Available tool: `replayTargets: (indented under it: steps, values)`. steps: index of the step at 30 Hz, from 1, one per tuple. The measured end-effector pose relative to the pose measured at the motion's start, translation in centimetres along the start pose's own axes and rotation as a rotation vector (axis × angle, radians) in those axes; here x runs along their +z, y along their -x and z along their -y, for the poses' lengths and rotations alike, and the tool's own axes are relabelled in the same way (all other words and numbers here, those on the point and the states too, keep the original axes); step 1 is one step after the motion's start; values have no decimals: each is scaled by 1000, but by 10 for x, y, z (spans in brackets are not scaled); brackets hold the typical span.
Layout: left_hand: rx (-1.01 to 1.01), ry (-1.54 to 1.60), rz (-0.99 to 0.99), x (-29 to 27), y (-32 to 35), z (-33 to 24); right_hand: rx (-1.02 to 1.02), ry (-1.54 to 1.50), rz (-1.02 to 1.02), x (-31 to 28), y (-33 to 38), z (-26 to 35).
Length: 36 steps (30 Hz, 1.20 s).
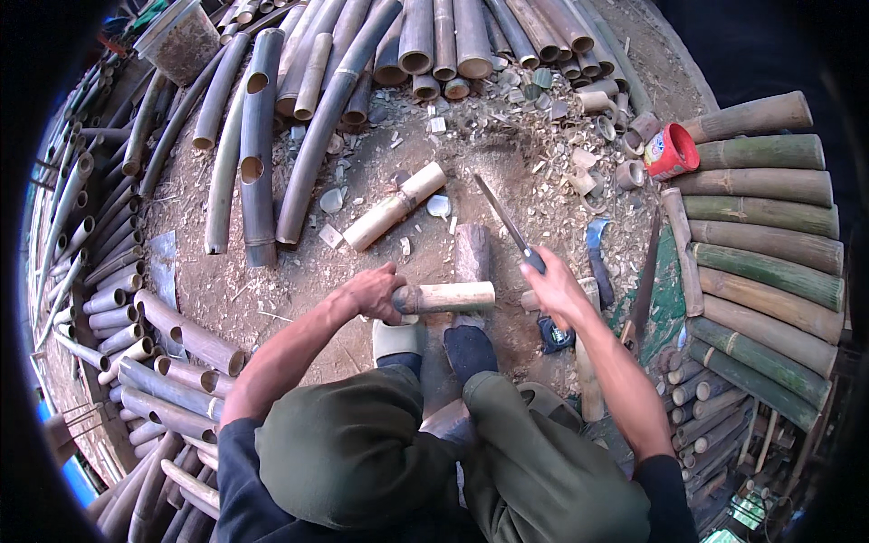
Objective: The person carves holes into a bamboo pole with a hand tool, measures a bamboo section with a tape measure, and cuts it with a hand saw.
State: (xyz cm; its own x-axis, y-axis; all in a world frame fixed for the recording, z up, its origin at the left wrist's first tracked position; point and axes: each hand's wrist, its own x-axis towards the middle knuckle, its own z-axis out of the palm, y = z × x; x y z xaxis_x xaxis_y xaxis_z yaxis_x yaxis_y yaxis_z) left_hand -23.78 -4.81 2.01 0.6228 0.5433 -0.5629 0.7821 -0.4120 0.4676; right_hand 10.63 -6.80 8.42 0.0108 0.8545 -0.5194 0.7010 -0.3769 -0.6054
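Note:
My left hand (373,291) is closed around the left end of a short bamboo piece (453,297), pale and scraped over most of its length and darker at the gripped end. It lies level across a wooden block (472,253) between my feet. My right hand (554,282) grips the dark handle of a long, narrow-bladed knife (503,215). The blade points up and to the left, apart from the bamboo. Beyond my hands, a second pale bamboo piece (396,206) lies on the ground among shavings.
Bamboo poles (262,145) lie at the back, and cut lengths (181,330) are stacked at left. Thick bamboo sections (765,231) line the right, beside a red can (672,152). A saw (644,281) and a blue-handled tool (597,258) lie right of my right hand.

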Motion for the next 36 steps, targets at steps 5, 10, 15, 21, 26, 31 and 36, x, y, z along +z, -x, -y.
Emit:
replayTargets:
  steps: [5,10,15,21,26,31,36]
  values:
    - [-24,235,62,6,43,16,-160,102,121,40,-43,57]
    - [-77,293,142,3,61,22,-292,47,65,44,-35,45]
    - [-58,325,212,-13,26,35,-376,52,-53,27,12,-11]
    - [2,97,278,-19,-27,53,-370,92,-102,57,21,-52]
    - [0,172,290,-17,-46,74,-402,169,-137,85,1,-61]
    - [-81,168,296,-34,-56,66,-319,279,-68,92,-18,-46]
    - [-111,-51,84,-40,-51,51,-670,85,-302,97,-26,-16]
